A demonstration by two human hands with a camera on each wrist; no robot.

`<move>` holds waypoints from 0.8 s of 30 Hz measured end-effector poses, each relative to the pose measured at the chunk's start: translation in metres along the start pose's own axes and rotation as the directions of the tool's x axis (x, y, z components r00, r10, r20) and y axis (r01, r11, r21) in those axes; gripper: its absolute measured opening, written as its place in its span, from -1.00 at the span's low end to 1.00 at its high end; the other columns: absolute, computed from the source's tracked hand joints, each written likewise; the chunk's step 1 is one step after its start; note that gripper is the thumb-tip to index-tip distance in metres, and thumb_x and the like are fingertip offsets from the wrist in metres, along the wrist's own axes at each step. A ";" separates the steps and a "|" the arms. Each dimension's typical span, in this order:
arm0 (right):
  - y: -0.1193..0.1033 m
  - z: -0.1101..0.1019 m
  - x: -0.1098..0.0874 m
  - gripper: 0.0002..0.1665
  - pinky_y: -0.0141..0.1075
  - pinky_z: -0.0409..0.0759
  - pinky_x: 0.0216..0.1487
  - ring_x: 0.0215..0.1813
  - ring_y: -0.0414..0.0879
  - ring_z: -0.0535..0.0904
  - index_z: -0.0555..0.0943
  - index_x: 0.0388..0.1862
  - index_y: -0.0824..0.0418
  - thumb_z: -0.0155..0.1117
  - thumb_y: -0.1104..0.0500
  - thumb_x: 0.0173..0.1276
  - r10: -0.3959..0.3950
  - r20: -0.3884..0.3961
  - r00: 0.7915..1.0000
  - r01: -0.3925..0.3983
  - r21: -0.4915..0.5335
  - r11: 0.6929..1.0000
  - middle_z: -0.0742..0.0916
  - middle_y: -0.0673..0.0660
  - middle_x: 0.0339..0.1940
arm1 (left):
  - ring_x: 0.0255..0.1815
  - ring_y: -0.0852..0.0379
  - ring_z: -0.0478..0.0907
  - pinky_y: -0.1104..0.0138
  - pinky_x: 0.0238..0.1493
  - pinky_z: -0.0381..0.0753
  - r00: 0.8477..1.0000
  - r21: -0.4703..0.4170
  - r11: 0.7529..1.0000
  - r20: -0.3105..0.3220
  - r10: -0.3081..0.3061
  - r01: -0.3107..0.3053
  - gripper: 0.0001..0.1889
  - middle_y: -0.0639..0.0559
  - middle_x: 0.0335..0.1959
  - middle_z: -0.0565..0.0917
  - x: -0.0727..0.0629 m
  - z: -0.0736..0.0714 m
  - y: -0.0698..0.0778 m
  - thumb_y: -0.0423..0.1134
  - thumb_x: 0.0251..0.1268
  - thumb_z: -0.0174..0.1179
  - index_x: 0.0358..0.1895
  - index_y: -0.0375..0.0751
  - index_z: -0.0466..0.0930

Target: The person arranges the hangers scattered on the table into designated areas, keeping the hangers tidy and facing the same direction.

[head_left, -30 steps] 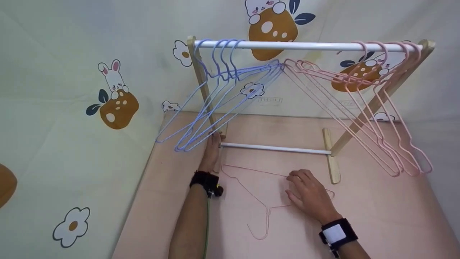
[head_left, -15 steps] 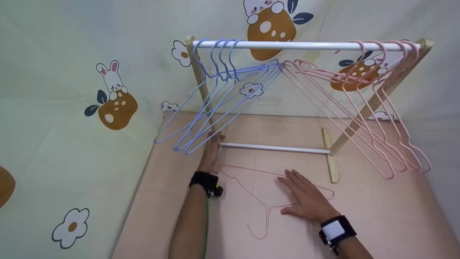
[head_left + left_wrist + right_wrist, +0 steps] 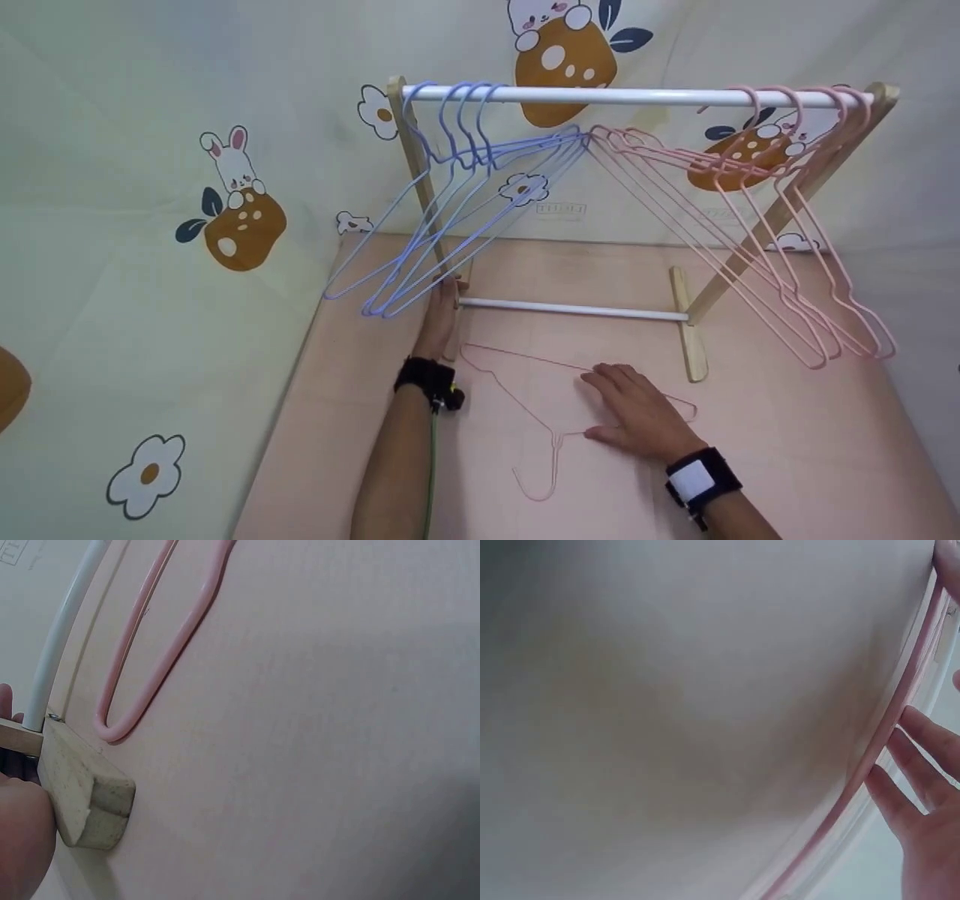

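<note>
My left hand [image 3: 439, 322] grips the lower left end of a wooden clothes rack [image 3: 615, 95]. In the left wrist view its fingers pass behind the post, beside the wooden foot [image 3: 82, 787]. A pink clothes hanger [image 3: 555, 457] lies flat on the pink mat, hook towards me. Over its right half sits my right hand [image 3: 637, 412], fingers spread. The thumb is at the shoulder wire and the fingertips [image 3: 881, 776] touch the long bottom wire. Part of the hanger's right arm is hidden under this hand.
Several blue hangers [image 3: 442, 259] hang at the left of the rack's white top bar, several pink hangers [image 3: 814, 262] at the right. Beyond the loose hanger runs a white lower bar [image 3: 570, 308]. The right foot [image 3: 697, 352] stands past my right hand. Printed cloth [image 3: 247, 375] encloses the mat.
My right hand spread its fingers away from the bottom wire, then came back slightly nearer to me, fingers bent a little onto the hanger. The hung hangers sway slightly. My left hand stays put.
</note>
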State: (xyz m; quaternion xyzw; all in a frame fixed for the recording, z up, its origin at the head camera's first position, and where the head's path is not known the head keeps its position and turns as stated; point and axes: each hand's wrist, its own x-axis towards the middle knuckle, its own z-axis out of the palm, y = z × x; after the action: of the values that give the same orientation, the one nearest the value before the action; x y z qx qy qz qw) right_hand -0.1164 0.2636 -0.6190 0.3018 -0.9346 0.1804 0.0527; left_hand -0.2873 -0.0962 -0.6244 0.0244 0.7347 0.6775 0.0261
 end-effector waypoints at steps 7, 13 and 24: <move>-0.001 -0.005 0.008 -0.03 0.12 0.62 0.34 0.34 0.22 0.60 0.57 0.46 0.28 0.67 -0.22 0.23 -0.037 0.017 0.999 0.038 -0.065 0.997 0.70 0.29 0.31 | 0.41 -0.19 0.46 -0.02 0.45 0.37 1.000 0.025 0.999 -0.011 0.029 -0.029 -0.28 -0.23 0.32 0.58 0.007 -0.001 -0.012 0.30 0.82 -0.35 0.49 -0.28 0.35; 0.000 -0.008 0.014 -0.10 0.10 0.69 0.23 0.23 0.20 0.68 0.61 0.38 0.29 0.64 -0.19 0.21 -0.022 -0.015 1.000 0.022 -0.024 0.999 0.75 0.29 0.21 | 0.37 -0.25 0.41 0.07 0.38 0.31 1.000 -0.015 1.000 -0.001 0.023 -0.023 -0.29 -0.31 0.31 0.53 0.002 0.001 0.000 0.23 0.82 -0.34 0.46 -0.40 0.32; 0.002 -0.011 0.020 -0.54 0.12 0.71 0.15 0.12 0.19 0.76 0.67 0.28 0.27 0.41 0.11 0.49 0.089 -0.028 0.996 -0.088 0.050 0.995 0.82 0.24 0.06 | 0.31 -0.15 0.45 -0.02 0.40 0.36 1.000 0.053 0.998 -0.009 -0.019 0.020 -0.23 -0.13 0.32 0.55 0.001 0.000 0.002 0.37 0.78 -0.37 0.53 -0.24 0.32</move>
State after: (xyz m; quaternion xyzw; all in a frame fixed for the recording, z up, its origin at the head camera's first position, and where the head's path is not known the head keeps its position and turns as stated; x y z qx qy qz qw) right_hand -0.1341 0.2587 -0.6054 0.2586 -0.9415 0.2099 0.0511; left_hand -0.2885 -0.0957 -0.6222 0.0149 0.7528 0.6575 0.0289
